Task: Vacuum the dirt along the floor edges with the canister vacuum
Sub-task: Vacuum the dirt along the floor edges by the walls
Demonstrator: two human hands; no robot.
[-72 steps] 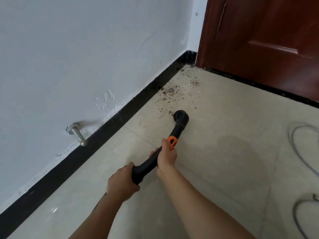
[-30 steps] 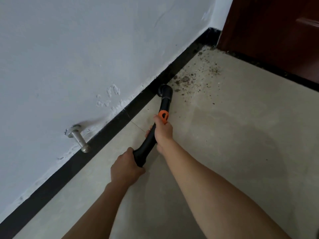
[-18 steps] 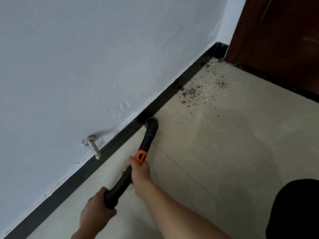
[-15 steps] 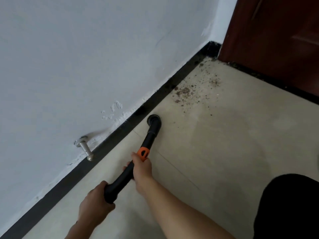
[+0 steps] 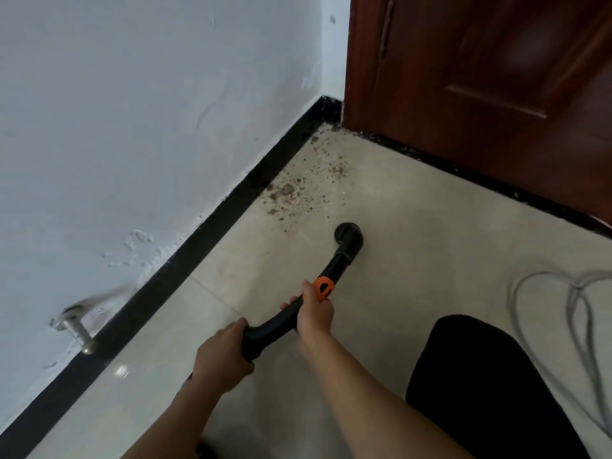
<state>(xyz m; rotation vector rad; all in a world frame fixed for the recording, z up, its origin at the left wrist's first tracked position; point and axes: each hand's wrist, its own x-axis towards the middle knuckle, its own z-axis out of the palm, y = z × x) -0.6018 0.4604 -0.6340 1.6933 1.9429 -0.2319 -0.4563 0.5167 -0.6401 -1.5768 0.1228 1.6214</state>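
Gripped firmly, the black vacuum wand (image 5: 272, 326) was held by the left hand (image 5: 222, 354) clenched round its rear end and the right hand (image 5: 314, 314) wrapped just behind the orange collar (image 5: 324, 288), its nozzle (image 5: 348, 235) down at the tile floor (image 5: 417, 260), clear of the black skirting (image 5: 212, 226) and just short of the scattered dirt (image 5: 294, 193)

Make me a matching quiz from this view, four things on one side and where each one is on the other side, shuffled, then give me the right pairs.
Things:
1. dirt
2. brush nozzle
3. door stop
4. grey cord

Places:
A. looped on the floor at the right edge
B. fixed to the white wall just above the black skirting
C. scattered beside the skirting near the corner by the door
D. over bare floor, clear of the skirting

Pairs: 1-C, 2-D, 3-B, 4-A
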